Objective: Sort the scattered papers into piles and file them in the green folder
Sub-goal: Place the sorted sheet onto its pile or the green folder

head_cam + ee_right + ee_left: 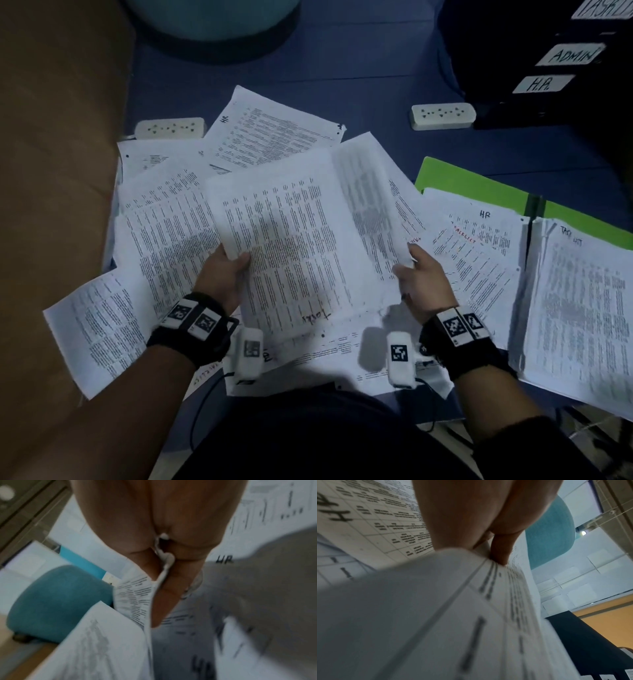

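Still sorting: left hand (224,274) pinches one printed sheet (287,246), right hand (423,277) pinches another (368,192), both above the scattered papers (164,219). Next, prob. read headings & drop onto matching pile by green folder (479,185).

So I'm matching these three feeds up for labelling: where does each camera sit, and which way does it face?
Head: worn on the head, looking down at scattered papers, green folder and both hands, left hand and right hand.
Left wrist: looks along the left hand, which pinches a held sheet.
Right wrist: looks along the right hand, which grips a second sheet.
Shared: the teal stool shows in all three views.
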`<state>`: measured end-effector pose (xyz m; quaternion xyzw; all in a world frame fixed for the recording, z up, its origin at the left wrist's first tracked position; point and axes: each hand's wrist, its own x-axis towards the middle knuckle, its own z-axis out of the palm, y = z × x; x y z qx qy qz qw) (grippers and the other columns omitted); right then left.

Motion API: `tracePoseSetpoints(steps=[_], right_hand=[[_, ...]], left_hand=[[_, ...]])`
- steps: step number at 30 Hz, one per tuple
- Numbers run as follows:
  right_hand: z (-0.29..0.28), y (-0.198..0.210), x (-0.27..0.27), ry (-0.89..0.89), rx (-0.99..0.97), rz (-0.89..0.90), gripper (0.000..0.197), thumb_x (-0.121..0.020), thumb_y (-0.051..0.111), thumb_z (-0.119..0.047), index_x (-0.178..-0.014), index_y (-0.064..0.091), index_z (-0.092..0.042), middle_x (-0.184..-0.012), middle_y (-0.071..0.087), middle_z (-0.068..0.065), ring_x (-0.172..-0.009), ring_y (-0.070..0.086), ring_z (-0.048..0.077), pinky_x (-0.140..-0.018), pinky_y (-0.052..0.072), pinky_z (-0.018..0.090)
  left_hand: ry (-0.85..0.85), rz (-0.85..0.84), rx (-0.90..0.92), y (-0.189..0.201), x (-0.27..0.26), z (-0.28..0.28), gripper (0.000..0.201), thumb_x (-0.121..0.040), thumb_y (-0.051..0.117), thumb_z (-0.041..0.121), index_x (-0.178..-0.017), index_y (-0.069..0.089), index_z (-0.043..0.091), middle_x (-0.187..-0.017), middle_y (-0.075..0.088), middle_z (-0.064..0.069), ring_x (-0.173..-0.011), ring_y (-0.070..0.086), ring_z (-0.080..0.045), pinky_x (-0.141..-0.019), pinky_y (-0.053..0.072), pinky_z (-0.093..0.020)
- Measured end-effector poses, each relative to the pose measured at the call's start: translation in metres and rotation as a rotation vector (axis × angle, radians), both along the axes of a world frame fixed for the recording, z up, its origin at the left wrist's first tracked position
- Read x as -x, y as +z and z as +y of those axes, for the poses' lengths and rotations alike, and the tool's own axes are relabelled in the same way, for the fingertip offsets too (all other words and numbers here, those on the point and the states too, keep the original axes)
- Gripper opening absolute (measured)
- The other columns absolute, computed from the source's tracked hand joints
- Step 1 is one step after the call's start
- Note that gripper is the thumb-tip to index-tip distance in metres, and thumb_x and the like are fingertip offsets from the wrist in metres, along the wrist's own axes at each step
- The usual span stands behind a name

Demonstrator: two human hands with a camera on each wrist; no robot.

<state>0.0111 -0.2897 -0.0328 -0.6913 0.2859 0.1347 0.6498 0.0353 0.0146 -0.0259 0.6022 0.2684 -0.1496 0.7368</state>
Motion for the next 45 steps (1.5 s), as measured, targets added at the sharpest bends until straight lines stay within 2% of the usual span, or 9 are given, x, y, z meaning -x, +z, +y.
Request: tracePoseSetpoints(steps=[3,8,15,20,26,31,36,40,45], right_hand=[[0.007,0.007,0.002,-0.008,-0.204,-0.04,0.039,-0.088,0.049,0.008,-0.122,0.056,-0.009,-0.11,0.069,0.017,-0.08,0.066,0.028,-0.067,0.051,0.033],[0.022,0.017,0.005,0.162,-0.22,-0.036,0.032,-0.087,0.056,0.002,-0.111,0.065,-0.017,-0.105,0.072,0.012,-0.082,0.065,0.033,-0.068,0.05,0.042],[0.031,0.015,-0.006,0.465,0.134,-0.041,0.016,-0.095,0.054,-0.02,-0.104,0.067,-0.024,-0.089,0.072,-0.005,-0.071,0.065,0.008,-0.069,0.051,0.029],[0.004,0.007,-0.062,0.283,0.627,0.008,0.038,-0.086,0.068,-0.033,-0.117,0.061,-0.012,-0.116,0.065,0.005,-0.105,0.06,0.022,-0.088,0.041,0.024],[0.056,-0.018,-0.075,0.679,1.044,0.239,0.068,-0.073,0.077,-0.04,-0.125,0.046,-0.009,-0.127,0.05,0.011,-0.119,0.046,0.03,-0.09,0.046,0.042],[0.061,-0.017,-0.07,0.577,0.841,0.178,0.02,-0.09,0.057,-0.014,-0.109,0.056,-0.005,-0.105,0.064,0.01,-0.09,0.058,0.022,-0.076,0.045,0.025],[0.018,0.022,-0.066,0.35,0.653,-0.028,0.021,-0.095,0.054,-0.017,-0.109,0.066,-0.008,-0.092,0.064,0.008,-0.091,0.06,0.023,-0.074,0.037,0.021],[-0.015,0.052,-0.062,0.085,0.652,-0.256,0.012,-0.096,0.05,-0.013,-0.091,0.061,-0.013,-0.083,0.058,0.008,-0.074,0.05,0.019,-0.051,0.035,0.016],[-0.05,0.07,-0.063,-0.188,0.609,-0.444,0.013,-0.091,0.049,-0.019,-0.087,0.061,-0.014,-0.08,0.055,0.006,-0.073,0.048,0.013,-0.061,0.037,0.019]], left_hand=[[0.021,-0.003,0.016,0.001,-0.003,0.001,0.031,-0.098,0.037,-0.001,-0.102,0.058,0.021,-0.094,0.069,0.0,-0.083,0.067,-0.019,-0.071,0.057,-0.037],[-0.021,-0.014,0.052,-0.003,-0.005,-0.002,0.027,-0.097,0.04,0.0,-0.108,0.057,0.017,-0.089,0.074,0.002,-0.081,0.071,-0.017,-0.072,0.06,-0.037],[-0.064,-0.007,-0.149,-0.004,0.002,0.01,0.029,-0.093,0.049,-0.005,-0.102,0.061,0.02,-0.099,0.07,-0.005,-0.094,0.066,-0.028,-0.081,0.053,-0.047],[-0.005,-0.004,-0.26,-0.009,0.005,0.027,0.034,-0.092,0.052,-0.004,-0.125,0.053,0.006,-0.118,0.063,-0.014,-0.105,0.061,-0.03,-0.094,0.048,-0.048],[-0.027,-0.015,-0.317,-0.014,0.006,0.028,0.026,-0.091,0.052,-0.004,-0.111,0.055,0.012,-0.096,0.064,-0.006,-0.09,0.061,-0.028,-0.088,0.049,-0.047],[-0.007,-0.044,-0.311,-0.011,0.004,0.032,0.029,-0.091,0.049,-0.009,-0.114,0.053,0.009,-0.089,0.063,-0.008,-0.082,0.061,-0.025,-0.079,0.05,-0.04],[-0.031,-0.071,-0.282,-0.006,0.004,0.037,0.022,-0.094,0.048,-0.005,-0.101,0.056,0.014,-0.085,0.062,-0.007,-0.075,0.061,-0.022,-0.069,0.049,-0.034],[-0.059,-0.084,-0.209,-0.003,-0.001,0.028,0.02,-0.094,0.048,-0.003,-0.098,0.059,0.013,-0.083,0.064,-0.007,-0.072,0.064,-0.02,-0.067,0.05,-0.036],[-0.09,-0.12,-0.048,0.007,-0.006,0.019,0.028,-0.093,0.046,-0.003,-0.104,0.063,0.015,-0.1,0.073,-0.006,-0.095,0.069,-0.025,-0.078,0.055,-0.04]])
